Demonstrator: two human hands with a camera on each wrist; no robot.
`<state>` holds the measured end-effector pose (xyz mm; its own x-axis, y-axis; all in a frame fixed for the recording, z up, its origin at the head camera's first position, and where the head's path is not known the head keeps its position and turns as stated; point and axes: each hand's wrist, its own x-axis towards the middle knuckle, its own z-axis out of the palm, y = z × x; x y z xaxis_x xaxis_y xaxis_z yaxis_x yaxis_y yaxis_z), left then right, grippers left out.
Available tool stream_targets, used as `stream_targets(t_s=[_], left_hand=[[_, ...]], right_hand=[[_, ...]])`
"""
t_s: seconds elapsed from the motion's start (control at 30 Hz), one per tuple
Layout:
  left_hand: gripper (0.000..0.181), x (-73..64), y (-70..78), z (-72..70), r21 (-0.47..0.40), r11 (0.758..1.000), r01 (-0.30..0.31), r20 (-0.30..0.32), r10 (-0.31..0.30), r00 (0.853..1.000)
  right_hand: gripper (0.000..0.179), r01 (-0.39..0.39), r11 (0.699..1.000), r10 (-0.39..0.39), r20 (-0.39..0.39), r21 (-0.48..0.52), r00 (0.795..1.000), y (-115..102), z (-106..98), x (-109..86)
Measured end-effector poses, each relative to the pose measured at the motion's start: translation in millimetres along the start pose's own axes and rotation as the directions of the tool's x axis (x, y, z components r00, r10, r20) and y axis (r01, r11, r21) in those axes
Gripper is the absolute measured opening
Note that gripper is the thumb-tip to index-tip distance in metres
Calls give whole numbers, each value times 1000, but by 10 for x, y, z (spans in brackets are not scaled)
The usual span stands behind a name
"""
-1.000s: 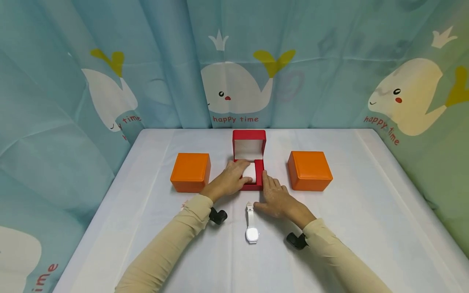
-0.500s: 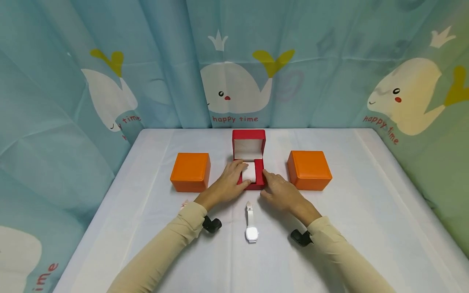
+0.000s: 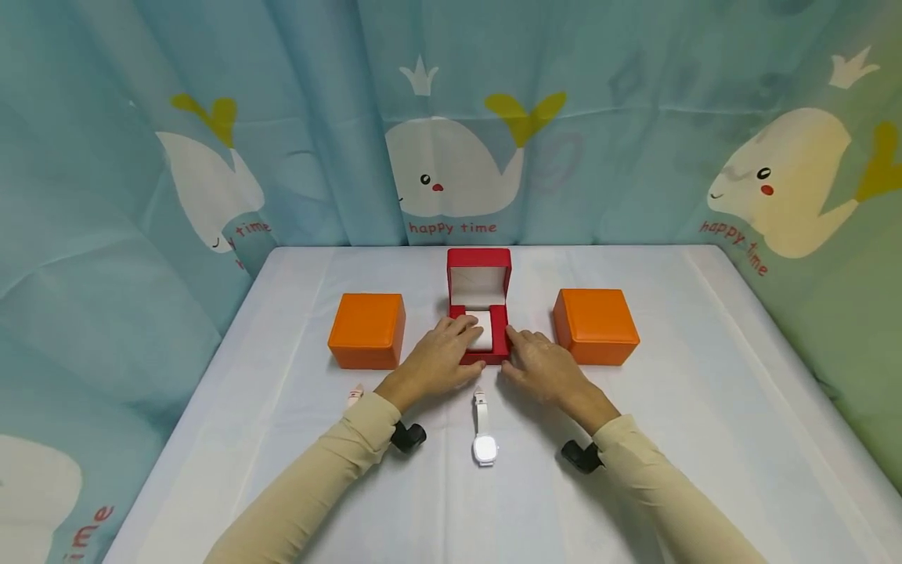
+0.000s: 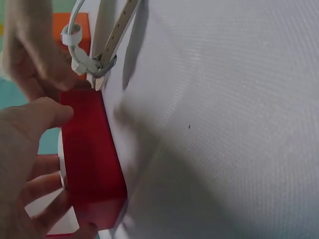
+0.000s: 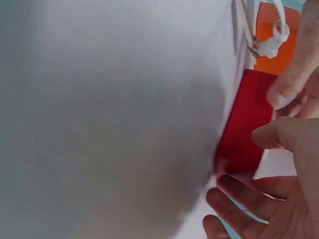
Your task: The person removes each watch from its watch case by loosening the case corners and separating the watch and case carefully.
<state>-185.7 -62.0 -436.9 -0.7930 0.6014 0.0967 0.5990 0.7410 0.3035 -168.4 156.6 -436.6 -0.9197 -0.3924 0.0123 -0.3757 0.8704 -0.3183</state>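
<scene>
In the head view an open red watch box (image 3: 499,323) stands at the table's back centre, lid raised, a white cushion (image 3: 483,338) inside. My left hand (image 3: 438,359) grips its left part; in the left wrist view the thumb (image 4: 61,113) rests at the front wall's upper edge and the fingers (image 4: 44,185) bend over the left side. At the front right corner my right hand (image 3: 551,374) holds the box, its thumb (image 5: 269,135) on the front wall and fingers along the right side. A white-strapped watch (image 3: 484,448) lies in front of the box.
Closed orange boxes stand on either side, one on the left (image 3: 366,327) and one on the right (image 3: 597,323). Another light strap (image 3: 355,394) shows partly behind my left sleeve (image 3: 320,470). A whale-print curtain (image 3: 317,172) hangs behind the white table (image 3: 282,329).
My right thumb has moved from beside the watch strap to the box's front corner. My left thumb has shifted from the cushion to the front edge. The box stays in place.
</scene>
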Motion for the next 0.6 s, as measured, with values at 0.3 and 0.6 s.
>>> stream_targets(t_s=[0.3,0.6], left_hand=[[64,-120,-2,28,-136,990,30,21,-27,999],[79,-376,47,24,-132,986,98,14,-97,995]], right_hand=[[27,30,988,6,-228,153,974,-83,-407,250],[42,-21,987,88,-422,160,902,-261,-718,581]])
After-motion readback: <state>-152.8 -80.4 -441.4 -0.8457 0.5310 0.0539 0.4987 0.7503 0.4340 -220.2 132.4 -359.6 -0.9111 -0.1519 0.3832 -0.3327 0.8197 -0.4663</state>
